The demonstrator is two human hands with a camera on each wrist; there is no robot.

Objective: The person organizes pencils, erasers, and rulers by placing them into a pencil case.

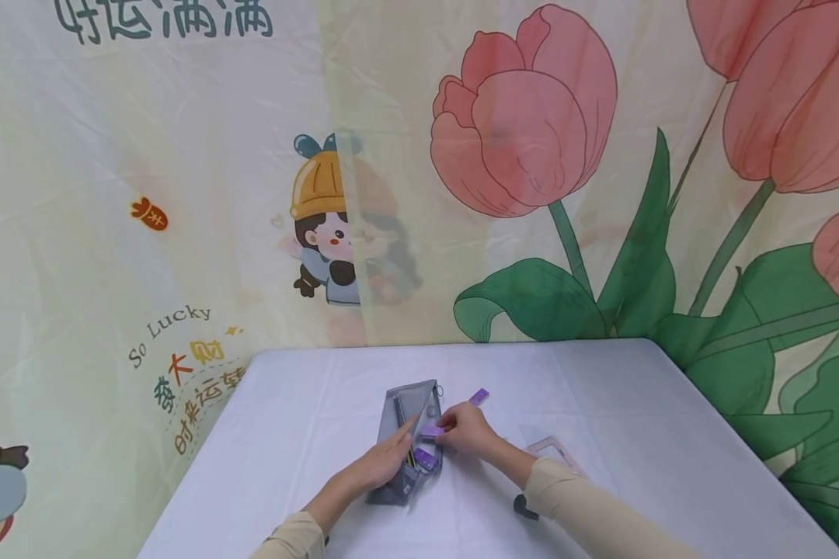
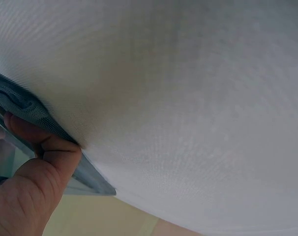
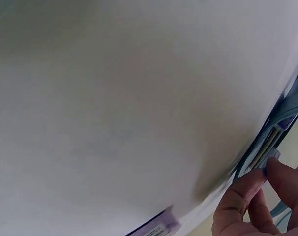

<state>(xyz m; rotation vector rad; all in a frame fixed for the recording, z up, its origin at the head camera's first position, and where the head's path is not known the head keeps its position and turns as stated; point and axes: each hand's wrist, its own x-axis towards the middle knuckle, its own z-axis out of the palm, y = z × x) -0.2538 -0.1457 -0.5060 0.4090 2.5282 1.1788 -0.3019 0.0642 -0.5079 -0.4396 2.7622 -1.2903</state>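
Observation:
A grey see-through pencil case (image 1: pixel 411 400) lies on the table with its zipped side open. Inside it are pencils (image 1: pixel 400 411) and a small purple box (image 1: pixel 426 459). My left hand (image 1: pixel 384 460) holds the case by its edge; in the left wrist view the thumb of the left hand (image 2: pixel 38 182) hooks over the zipper band (image 2: pixel 28 108). At the opening, my right hand (image 1: pixel 467 428) pinches a second small purple box (image 1: pixel 431 432) between thumb and fingers. From the right wrist, the right hand (image 3: pixel 259 201) hides most of that box.
Another purple box (image 1: pixel 478 397) lies on the white table (image 1: pixel 308 411) just beyond my right hand. A clear ruler-like piece (image 1: pixel 555 449) sits partly behind my right forearm, and a small black object (image 1: pixel 526 508) is beside the sleeve. A printed curtain (image 1: pixel 405 326) hangs behind the table.

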